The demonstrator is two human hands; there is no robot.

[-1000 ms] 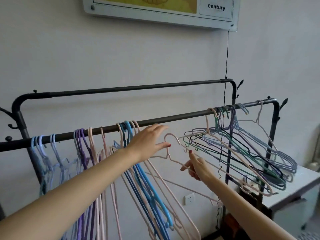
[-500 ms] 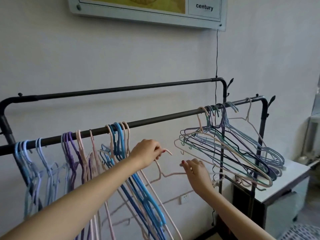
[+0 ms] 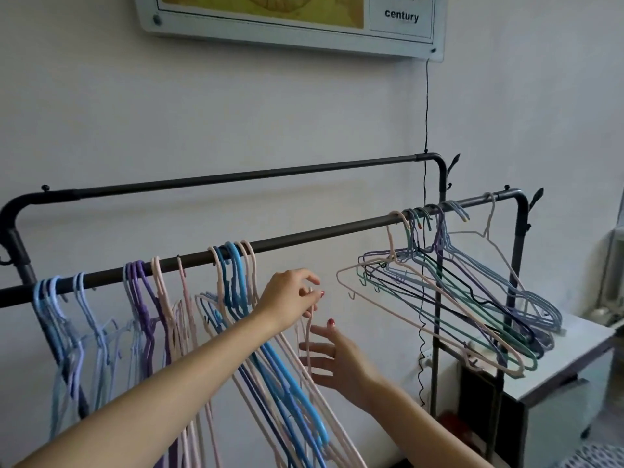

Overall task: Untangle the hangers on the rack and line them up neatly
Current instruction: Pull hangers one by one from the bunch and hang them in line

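Note:
A dark metal rack has a front rail (image 3: 304, 236) hung with hangers. Light-blue hangers (image 3: 55, 312), purple ones (image 3: 141, 298) and a pink and blue bunch (image 3: 236, 278) hang at the left and middle. A tangled cluster of pink, green, purple and blue hangers (image 3: 449, 298) sticks out sideways at the right end. My left hand (image 3: 290, 295) pinches the top of a loose pink hanger (image 3: 309, 332) just below the rail. My right hand (image 3: 332, 356) is spread open right under it, beside the hanger's neck.
A second, higher rail (image 3: 253, 175) runs behind. A black cable (image 3: 426, 130) drops from a wall panel (image 3: 401, 25) down past the tangled cluster. A grey cabinet (image 3: 567, 359) stands under the rack's right end.
The pink hanger swung from lying sideways to hanging down from my left hand's fingers. My right hand let go of it and opened below. The view shifted slightly left.

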